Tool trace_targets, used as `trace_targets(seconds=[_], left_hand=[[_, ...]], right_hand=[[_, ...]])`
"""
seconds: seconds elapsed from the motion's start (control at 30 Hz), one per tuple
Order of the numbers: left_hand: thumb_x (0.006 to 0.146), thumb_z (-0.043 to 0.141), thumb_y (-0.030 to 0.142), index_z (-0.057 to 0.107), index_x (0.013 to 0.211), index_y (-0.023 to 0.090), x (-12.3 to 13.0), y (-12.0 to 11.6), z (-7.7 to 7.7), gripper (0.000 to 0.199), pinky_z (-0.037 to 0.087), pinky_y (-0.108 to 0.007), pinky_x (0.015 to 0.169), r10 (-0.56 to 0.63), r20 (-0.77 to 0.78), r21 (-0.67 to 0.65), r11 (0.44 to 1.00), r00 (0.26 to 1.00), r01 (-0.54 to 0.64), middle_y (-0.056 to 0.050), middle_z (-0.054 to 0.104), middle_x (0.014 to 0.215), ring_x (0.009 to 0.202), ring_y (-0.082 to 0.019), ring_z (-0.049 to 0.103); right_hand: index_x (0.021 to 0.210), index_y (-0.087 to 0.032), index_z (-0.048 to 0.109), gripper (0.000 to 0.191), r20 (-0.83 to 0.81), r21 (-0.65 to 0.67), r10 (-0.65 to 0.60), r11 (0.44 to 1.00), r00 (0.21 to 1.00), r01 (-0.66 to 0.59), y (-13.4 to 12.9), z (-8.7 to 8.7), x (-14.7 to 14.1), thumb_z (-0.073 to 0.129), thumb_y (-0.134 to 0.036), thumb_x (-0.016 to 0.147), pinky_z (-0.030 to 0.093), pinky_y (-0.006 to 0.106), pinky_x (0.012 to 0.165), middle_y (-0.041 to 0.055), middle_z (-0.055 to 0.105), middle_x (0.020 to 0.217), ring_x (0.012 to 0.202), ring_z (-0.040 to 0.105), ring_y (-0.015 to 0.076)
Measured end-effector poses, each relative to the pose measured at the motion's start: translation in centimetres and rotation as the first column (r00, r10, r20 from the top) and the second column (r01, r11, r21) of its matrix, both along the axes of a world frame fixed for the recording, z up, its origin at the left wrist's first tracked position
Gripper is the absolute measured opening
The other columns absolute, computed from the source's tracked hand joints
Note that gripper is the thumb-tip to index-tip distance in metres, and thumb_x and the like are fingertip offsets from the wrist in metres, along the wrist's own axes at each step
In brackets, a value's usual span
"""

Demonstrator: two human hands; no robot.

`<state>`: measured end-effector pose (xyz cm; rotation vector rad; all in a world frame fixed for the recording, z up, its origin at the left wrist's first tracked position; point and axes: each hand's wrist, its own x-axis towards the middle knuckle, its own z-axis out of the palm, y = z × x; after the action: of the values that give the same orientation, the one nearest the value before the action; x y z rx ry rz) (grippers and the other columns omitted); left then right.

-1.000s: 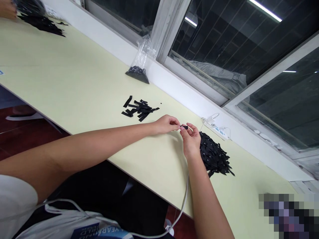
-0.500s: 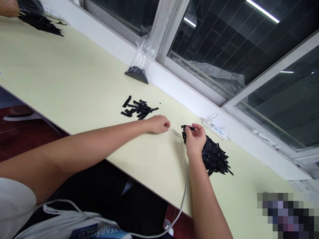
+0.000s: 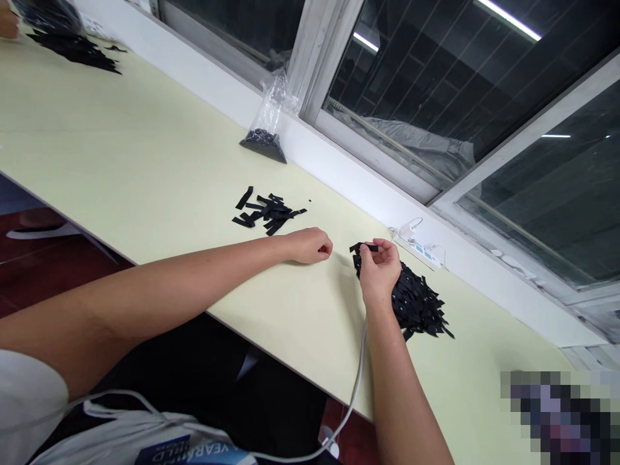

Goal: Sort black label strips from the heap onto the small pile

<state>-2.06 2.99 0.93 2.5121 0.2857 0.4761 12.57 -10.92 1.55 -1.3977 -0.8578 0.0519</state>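
Observation:
Between the thumb and fingers of my right hand (image 3: pixel 380 274) is a short black fabric strip (image 3: pixel 371 247), held just above the near end of a large heap of black strips (image 3: pixel 419 300). My left hand (image 3: pixel 310 245) rests on the table with its fingers curled together; whatever is in them, if anything, is hidden. Beyond the left wrist lies a smaller loose group of black strips (image 3: pixel 271 212). A clear plastic bag (image 3: pixel 266 132) with small black pieces in its bottom stands behind that group, against the wall ledge.
A white power strip (image 3: pixel 419 250) with plugs lies along the ledge behind the right hand. A white cable (image 3: pixel 359 374) runs over the table's front edge beside my right forearm. At the far left are more black strips (image 3: pixel 77 51), a dark bag (image 3: pixel 46 16) and another person's hand (image 3: pixel 7 24).
Both hands stay almost where they were; the left has shifted very slightly toward the right one. The other person's hand at the far left has drawn back toward the picture's edge.

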Motion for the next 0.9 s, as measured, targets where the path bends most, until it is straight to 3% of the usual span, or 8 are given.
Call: trace_targets(seconds=[0.2, 0.4, 0.5, 0.67, 0.8, 0.9], left_hand=[[0.083, 0.063, 0.028, 0.071, 0.11, 0.018, 0.1, -0.4, -0.5, 0.03, 0.042, -0.029, 0.084, 0.022, 0.04, 0.009, 1.0, 0.999, -0.022, -0.01, 0.069, 0.109, 0.096, -0.021, 0.061], [0.084, 0.057, 0.018, 0.074, 0.087, 0.018, 0.6, -0.3, -0.7, 0.017, 0.042, -0.029, 0.078, -0.034, -0.016, 0.026, 0.999, 0.999, 0.034, -0.007, 0.071, 0.093, 0.084, -0.019, 0.062], [0.085, 0.055, 0.017, 0.073, 0.089, 0.017, 0.6, -0.1, -0.7, 0.019, 0.042, -0.029, 0.076, -0.018, -0.026, 0.041, 0.999, 1.0, 0.019, -0.007, 0.07, 0.092, 0.082, -0.019, 0.062], [0.082, 0.064, 0.026, 0.074, 0.099, 0.016, 0.2, 0.9, -0.7, 0.022, 0.043, -0.03, 0.082, 0.083, 0.026, 0.03, 0.996, 0.996, -0.084, -0.011, 0.068, 0.106, 0.095, -0.023, 0.062], [0.08, 0.061, 0.017, 0.076, 0.084, 0.017, 0.0, 1.6, -0.4, 0.016, 0.044, -0.028, 0.076, 0.09, -0.041, -0.031, 0.995, 0.995, -0.092, -0.008, 0.073, 0.092, 0.083, -0.02, 0.065], [0.078, 0.061, 0.012, 0.076, 0.088, 0.016, -0.1, 1.8, -0.1, 0.019, 0.044, -0.027, 0.073, 0.117, -0.025, -0.067, 0.991, 0.993, -0.119, -0.006, 0.074, 0.086, 0.079, -0.018, 0.065]], right_hand=[[0.098, -0.02, 0.058, 0.033, 0.0, -0.012, -0.008, 1.0, 1.0, 0.008, 0.0, 0.0, 0.0, 0.074, -0.034, 0.073, 0.051, 0.028, 0.071, 0.0032, 0.069, 0.091, 0.069, 0.063, 0.0132], [0.098, -0.02, 0.059, 0.031, 0.014, -0.024, 0.0, 1.0, 1.0, 0.0, 0.1, -0.3, 0.1, 0.073, -0.033, 0.073, 0.051, 0.026, 0.069, 0.0035, 0.069, 0.092, 0.068, 0.063, 0.0125], [0.098, -0.02, 0.058, 0.031, 0.022, -0.035, 0.003, 0.999, 1.0, -0.002, 0.1, -0.3, 0.1, 0.072, -0.033, 0.074, 0.051, 0.026, 0.07, 0.0038, 0.069, 0.093, 0.068, 0.063, 0.0125], [0.098, -0.02, 0.058, 0.03, 0.028, -0.036, 0.006, 0.999, 1.0, -0.005, 0.1, -0.3, 0.1, 0.072, -0.034, 0.075, 0.051, 0.027, 0.07, 0.0043, 0.069, 0.094, 0.069, 0.063, 0.0127], [0.098, -0.02, 0.058, 0.031, 0.037, -0.046, 0.004, 0.999, 0.999, -0.002, 0.0, -0.4, 0.1, 0.072, -0.035, 0.075, 0.051, 0.028, 0.071, 0.0047, 0.07, 0.094, 0.069, 0.063, 0.0132], [0.099, -0.02, 0.058, 0.032, 0.046, -0.052, 0.001, 0.999, 0.999, 0.002, 0.0, -0.5, 0.2, 0.072, -0.036, 0.075, 0.051, 0.029, 0.072, 0.0051, 0.07, 0.094, 0.07, 0.064, 0.0139]])
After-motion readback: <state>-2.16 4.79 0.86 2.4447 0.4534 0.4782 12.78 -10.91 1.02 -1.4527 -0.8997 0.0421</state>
